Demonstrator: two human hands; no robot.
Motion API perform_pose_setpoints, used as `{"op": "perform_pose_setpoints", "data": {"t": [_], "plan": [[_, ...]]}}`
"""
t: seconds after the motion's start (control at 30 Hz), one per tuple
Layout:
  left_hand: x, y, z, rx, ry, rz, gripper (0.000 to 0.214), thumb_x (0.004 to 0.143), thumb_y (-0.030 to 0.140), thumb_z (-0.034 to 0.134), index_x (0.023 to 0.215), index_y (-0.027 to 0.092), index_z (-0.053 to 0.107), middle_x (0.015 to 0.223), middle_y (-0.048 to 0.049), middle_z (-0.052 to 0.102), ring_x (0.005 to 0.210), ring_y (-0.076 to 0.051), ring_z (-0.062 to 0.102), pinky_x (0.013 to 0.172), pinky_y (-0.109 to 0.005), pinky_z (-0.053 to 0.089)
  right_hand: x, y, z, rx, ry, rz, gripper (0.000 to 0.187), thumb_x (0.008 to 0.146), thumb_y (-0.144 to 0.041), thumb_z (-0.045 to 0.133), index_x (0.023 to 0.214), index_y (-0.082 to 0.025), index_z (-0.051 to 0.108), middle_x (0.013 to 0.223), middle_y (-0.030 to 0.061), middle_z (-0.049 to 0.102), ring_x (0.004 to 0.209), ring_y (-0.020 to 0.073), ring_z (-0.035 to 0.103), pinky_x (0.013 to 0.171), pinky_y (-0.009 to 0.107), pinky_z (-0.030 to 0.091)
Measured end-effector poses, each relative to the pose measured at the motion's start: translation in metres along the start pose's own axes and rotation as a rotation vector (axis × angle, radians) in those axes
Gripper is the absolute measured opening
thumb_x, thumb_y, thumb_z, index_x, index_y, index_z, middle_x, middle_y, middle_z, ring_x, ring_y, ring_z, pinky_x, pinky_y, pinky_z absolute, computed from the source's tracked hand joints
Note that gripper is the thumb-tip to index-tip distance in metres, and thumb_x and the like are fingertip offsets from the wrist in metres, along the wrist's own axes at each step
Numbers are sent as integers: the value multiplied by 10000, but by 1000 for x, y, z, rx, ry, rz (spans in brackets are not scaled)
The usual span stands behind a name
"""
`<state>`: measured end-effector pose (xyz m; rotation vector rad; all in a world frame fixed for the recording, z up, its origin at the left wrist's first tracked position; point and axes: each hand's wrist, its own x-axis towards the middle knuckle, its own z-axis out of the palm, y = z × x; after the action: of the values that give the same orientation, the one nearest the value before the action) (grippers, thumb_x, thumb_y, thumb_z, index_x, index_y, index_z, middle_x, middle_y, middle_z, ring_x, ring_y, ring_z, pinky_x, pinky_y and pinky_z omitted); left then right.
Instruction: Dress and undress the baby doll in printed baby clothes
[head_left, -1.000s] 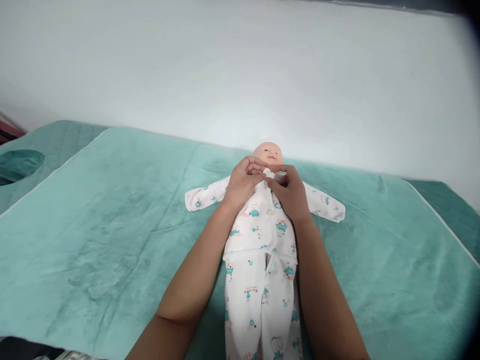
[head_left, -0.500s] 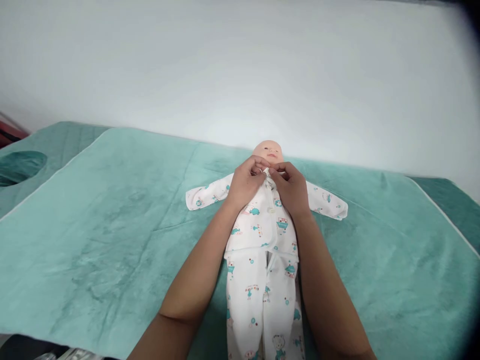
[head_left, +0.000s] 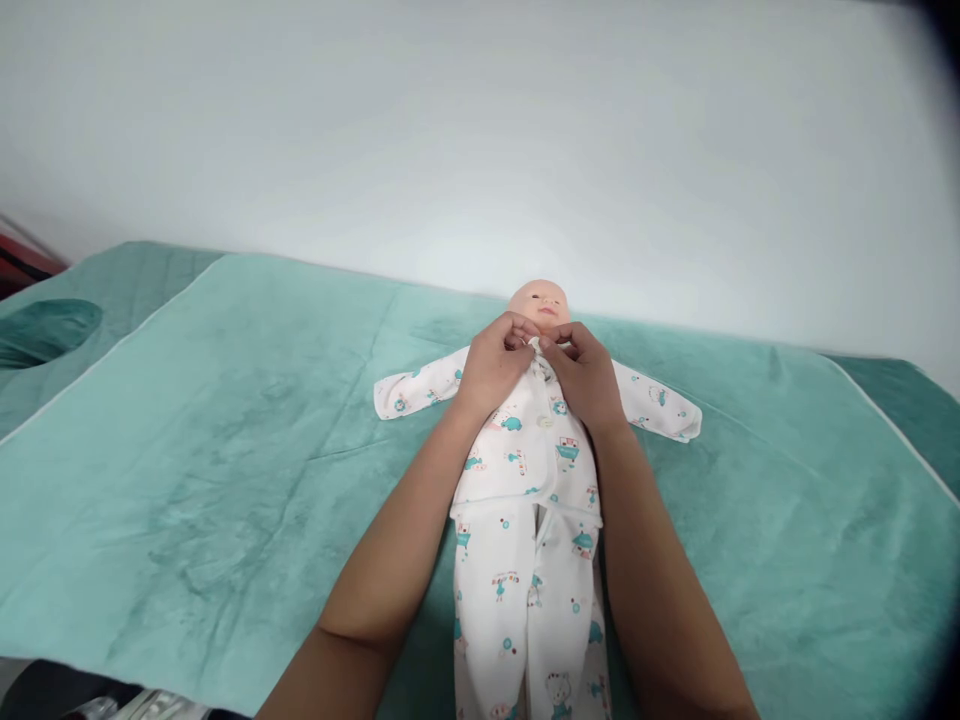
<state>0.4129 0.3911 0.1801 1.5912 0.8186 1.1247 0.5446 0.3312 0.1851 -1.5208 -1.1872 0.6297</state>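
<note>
A baby doll (head_left: 541,297) lies on its back, head toward the wall. It wears a white printed jacket (head_left: 517,455) with a front button closure, and matching trousers (head_left: 495,610). Just below the doll's chin, my left hand (head_left: 495,362) pinches one side of the jacket's collar. My right hand (head_left: 586,372) pinches the other side, thumb and forefinger close to the left fingertips. The button between my fingers, if any, is hidden. Lower on the jacket front a pale button (head_left: 546,422) shows. Both sleeves stretch outward, and no doll hands show at the cuffs.
A green padded cover (head_left: 247,450) lies under the doll, with a darker hole (head_left: 49,332) at the far left. A white wall (head_left: 480,140) rises behind. Something red (head_left: 26,265) stands at the left edge. Partly visible items (head_left: 112,702) lie at the bottom left.
Both hands stay at the collar with hardly any movement. The whole view has shifted very slightly.
</note>
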Motion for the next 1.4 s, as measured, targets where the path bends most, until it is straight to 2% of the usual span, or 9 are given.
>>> {"op": "perform_pose_setpoints", "data": {"t": [0.13,0.37,0.57,0.77,0.9,1.13,1.27,1.4], "plan": [[1,0,1,73,46,-22,145,769,117,650,871,200,713,920,-26,702,777,-137,590,767,-281,452,1,2,0,19,22,-30,156,877,-369,632,860,-214,636,766,-19,638,642,123,518,629,257,411],[2,-1,0,169,8,4,159,825,143,618,908,195,742,980,-35,713,849,-140,641,809,-277,484,5,14,-5,124,-30,-25,222,789,-347,718,953,-214,651,865,-16,643,680,115,508,643,257,419],[2,-1,-2,121,-56,6,176,813,106,593,905,180,724,970,-25,708,818,-123,628,786,-258,483,4,15,-5,129,-30,-27,200,740,-262,724,914,-220,635,712,-53,530,610,103,425,571,245,347],[2,0,-3,141,-89,34,170,854,165,604,956,187,738,1004,-36,713,838,-134,622,793,-270,467,4,13,-2,156,10,-29,183,750,-274,703,892,-214,604,797,-36,576,626,99,434,580,243,358],[2,1,-3,120,-95,19,138,862,218,638,969,189,720,964,-35,704,822,-137,619,778,-270,472,4,14,-1,163,-4,-43,181,780,-301,689,917,-225,597,758,-47,532,604,98,402,555,236,333],[0,5,-1,185,-79,38,160,852,171,633,994,195,703,1034,-32,690,780,-115,587,764,-262,466,5,19,-1,229,-11,-61,214,789,-318,691,972,-235,617,870,-27,601,642,105,469,594,249,390],[0,4,-1,171,-64,23,120,857,172,614,946,193,691,999,-24,699,778,-119,593,761,-263,468,5,18,0,215,49,-20,165,814,-314,651,952,-227,626,733,-39,571,614,115,479,572,248,379],[0,2,-1,117,-44,23,108,857,155,581,891,190,678,924,-9,704,760,-120,591,752,-260,466,6,17,2,188,150,15,159,800,-313,655,920,-215,618,786,-22,612,593,105,488,543,244,373]]}}
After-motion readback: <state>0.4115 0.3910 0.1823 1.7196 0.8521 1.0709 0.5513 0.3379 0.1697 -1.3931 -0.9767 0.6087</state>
